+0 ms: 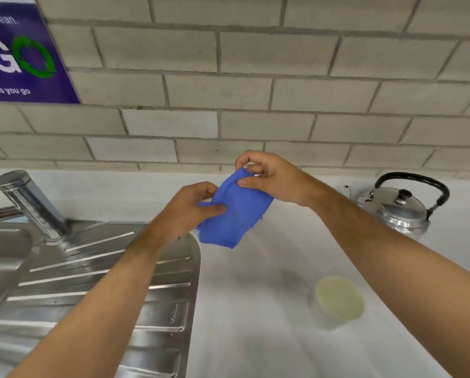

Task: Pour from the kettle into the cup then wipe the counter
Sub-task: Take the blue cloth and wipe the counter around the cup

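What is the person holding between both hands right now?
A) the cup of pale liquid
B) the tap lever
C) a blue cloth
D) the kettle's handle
C: the left hand and the right hand both pinch a blue cloth held up above the counter, while the kettle and the cup stand untouched on it.

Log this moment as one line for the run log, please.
phase: wipe prep | left hand and right hand: both pinching cloth above counter | kettle: set down | cup: filled
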The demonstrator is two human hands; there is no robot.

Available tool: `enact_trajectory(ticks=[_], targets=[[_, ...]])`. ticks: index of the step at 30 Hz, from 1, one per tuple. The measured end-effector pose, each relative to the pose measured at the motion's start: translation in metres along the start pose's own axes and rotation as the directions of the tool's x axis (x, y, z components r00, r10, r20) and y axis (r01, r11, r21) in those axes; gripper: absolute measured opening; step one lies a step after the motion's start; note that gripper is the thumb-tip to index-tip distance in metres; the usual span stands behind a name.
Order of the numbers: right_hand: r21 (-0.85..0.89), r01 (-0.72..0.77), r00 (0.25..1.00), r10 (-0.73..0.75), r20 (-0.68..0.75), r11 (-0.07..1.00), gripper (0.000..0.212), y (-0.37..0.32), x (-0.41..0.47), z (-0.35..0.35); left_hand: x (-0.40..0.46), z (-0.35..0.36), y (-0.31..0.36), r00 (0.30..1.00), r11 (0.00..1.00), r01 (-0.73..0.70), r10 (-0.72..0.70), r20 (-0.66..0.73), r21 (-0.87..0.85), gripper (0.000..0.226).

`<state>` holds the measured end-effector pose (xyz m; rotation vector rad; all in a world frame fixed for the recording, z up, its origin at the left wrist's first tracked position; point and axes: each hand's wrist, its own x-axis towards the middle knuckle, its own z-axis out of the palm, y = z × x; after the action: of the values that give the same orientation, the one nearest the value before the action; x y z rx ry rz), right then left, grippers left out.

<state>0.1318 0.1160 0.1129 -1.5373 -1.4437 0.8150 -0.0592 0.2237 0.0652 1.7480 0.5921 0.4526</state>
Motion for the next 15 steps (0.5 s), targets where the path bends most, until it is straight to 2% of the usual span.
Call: enact_trajectory(ticks=[3, 5, 7, 8, 10, 11, 12, 13, 15], targets=[[-0.058, -0.06, 0.998, 0.059, -0.014, 0.997, 0.017, -0.005, -0.032, -0.007, -0.038, 0.019, 0.01, 0.994, 0.992, 0.02, -0.005, 0.113, -0.128, 0.035], [-0.234, -0.095, 0.995, 0.099, 0.005, 0.968, 0.019, 0.0, -0.051, -0.001, -0.066, 0.034, 0.003, 0.983, 0.977, 0.041, -0.002, 0.184, -0.209, 0.042], [-0.372, -0.094, 0.99, 0.127, 0.065, 0.923, 0.022, 0.008, -0.067, 0.012, -0.093, 0.051, -0.013, 0.97, 0.965, 0.08, -0.017, 0.241, -0.252, 0.035], [-0.405, -0.087, 0.986, 0.137, 0.096, 0.91, 0.024, 0.012, -0.075, 0.019, -0.104, 0.062, -0.022, 0.97, 0.959, 0.12, -0.058, 0.235, -0.258, 0.028], [-0.428, -0.085, 0.985, 0.141, 0.101, 0.9, 0.027, 0.018, -0.09, 0.026, -0.121, 0.084, -0.043, 0.96, 0.937, 0.264, -0.232, 0.158, -0.23, 0.026], [-0.43, -0.088, 0.989, 0.129, 0.067, 0.898, 0.026, 0.02, -0.098, 0.024, -0.127, 0.095, -0.053, 0.945, 0.933, 0.325, -0.314, 0.092, -0.156, 0.026], [-0.43, -0.094, 0.994, 0.11, 0.013, 0.898, 0.025, 0.022, -0.107, 0.02, -0.133, 0.103, -0.061, 0.935, 0.935, 0.354, -0.354, 0.01, -0.009, 0.027], [-0.428, -0.1, 0.995, 0.086, -0.053, 0.898, 0.024, 0.025, -0.117, 0.014, -0.136, 0.107, -0.068, 0.937, 0.916, 0.35, -0.344, -0.068, 0.194, 0.028], [-0.394, -0.13, 0.978, 0.051, -0.204, 0.91, 0.023, 0.036, -0.141, 0.001, -0.144, 0.108, -0.075, 0.963, 0.768, 0.271, -0.209, -0.173, 0.58, 0.029]])
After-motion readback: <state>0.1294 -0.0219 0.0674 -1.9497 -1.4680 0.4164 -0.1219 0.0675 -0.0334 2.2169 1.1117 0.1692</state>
